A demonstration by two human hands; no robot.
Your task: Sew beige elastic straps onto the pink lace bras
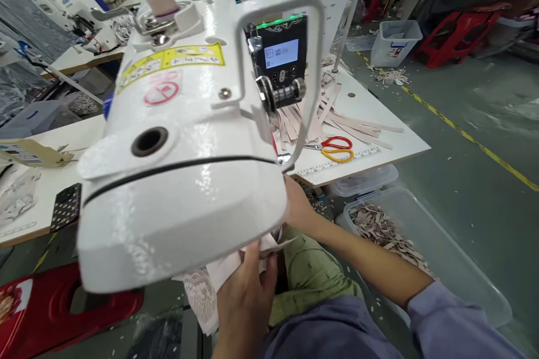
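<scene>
A white sewing machine fills the middle of the view, its head hiding the needle area. Below its front edge, my left hand is closed on a pale fabric piece with lace, gripping it between thumb and fingers. Part of the cloth hangs down to the left of that hand. My right hand reaches in beside the right end of the machine head; its fingers are hidden behind the housing, so what they touch cannot be seen.
Scissors with red and yellow handles lie by a printed ruler on the white table, near pale fabric strips. A clear bin with scraps stands at lower right. A red stool is at lower left, a phone above it.
</scene>
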